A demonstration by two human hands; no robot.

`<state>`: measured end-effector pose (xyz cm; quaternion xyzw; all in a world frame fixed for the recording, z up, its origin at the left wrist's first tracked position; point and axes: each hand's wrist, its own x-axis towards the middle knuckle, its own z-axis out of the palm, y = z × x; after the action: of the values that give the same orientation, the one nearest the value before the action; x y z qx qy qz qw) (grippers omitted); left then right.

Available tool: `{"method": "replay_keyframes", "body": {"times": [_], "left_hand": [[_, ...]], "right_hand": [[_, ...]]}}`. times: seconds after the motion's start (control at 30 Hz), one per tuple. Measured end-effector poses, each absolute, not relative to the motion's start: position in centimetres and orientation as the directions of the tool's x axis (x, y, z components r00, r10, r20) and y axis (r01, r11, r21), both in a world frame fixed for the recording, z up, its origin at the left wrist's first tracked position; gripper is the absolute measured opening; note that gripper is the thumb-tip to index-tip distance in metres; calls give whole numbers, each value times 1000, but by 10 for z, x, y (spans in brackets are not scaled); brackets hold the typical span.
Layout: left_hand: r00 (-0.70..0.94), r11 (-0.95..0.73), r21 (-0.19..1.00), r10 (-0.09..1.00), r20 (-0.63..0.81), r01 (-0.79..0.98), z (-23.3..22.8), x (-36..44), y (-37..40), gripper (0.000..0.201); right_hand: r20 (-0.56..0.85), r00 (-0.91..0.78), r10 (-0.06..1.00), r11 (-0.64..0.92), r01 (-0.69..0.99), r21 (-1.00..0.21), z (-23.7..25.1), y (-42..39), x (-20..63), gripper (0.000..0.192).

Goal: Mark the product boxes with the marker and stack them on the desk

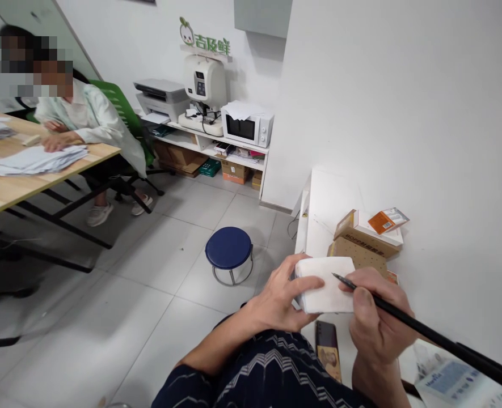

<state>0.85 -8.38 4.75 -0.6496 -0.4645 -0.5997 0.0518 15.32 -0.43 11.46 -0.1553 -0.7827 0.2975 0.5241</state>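
My left hand is closed around a small white block, perhaps a thick paper pad or a little box; I cannot tell which. Its thumb lies across the flat top face, where no writing can be made out. Between the thumb and fingers of my right hand is a black pen. The pen's tip points at the block's top face, close to its middle, and whether it touches is unclear. My right fingers rest by the block's right edge. Below it, a dark phone lies on the white table.
Cardboard boxes and an orange packet sit against the wall. A blue stool stands on the tiled floor. A person sits at a wooden table with papers. A microwave and printer occupy a low shelf.
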Motion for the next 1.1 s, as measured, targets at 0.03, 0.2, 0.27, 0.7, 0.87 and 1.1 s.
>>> {"method": "replay_keyframes", "body": {"times": [0.03,0.2,0.27,0.7,0.87,1.1], "left_hand": [[-152,-554,489,543,826,674,48,8,-84,60],[-148,-526,497,570,808,690,51,7,-86,64],[-147,-522,493,569,809,696,52,7,-86,63],[-158,-503,499,575,803,706,51,10,-86,54],[-161,-501,502,576,801,705,49,9,-85,54],[-162,-490,512,592,789,705,49,5,-87,55]], "right_hand": [[747,-408,525,793,-85,-603,115,-4,152,9],[767,-439,468,837,-58,-544,115,-3,150,14],[762,-455,460,840,-55,-540,115,-4,151,16],[740,-549,388,886,1,-464,118,1,153,17],[749,-544,379,893,3,-449,116,3,152,18],[768,-359,530,802,-84,-592,114,-2,144,11]]}}
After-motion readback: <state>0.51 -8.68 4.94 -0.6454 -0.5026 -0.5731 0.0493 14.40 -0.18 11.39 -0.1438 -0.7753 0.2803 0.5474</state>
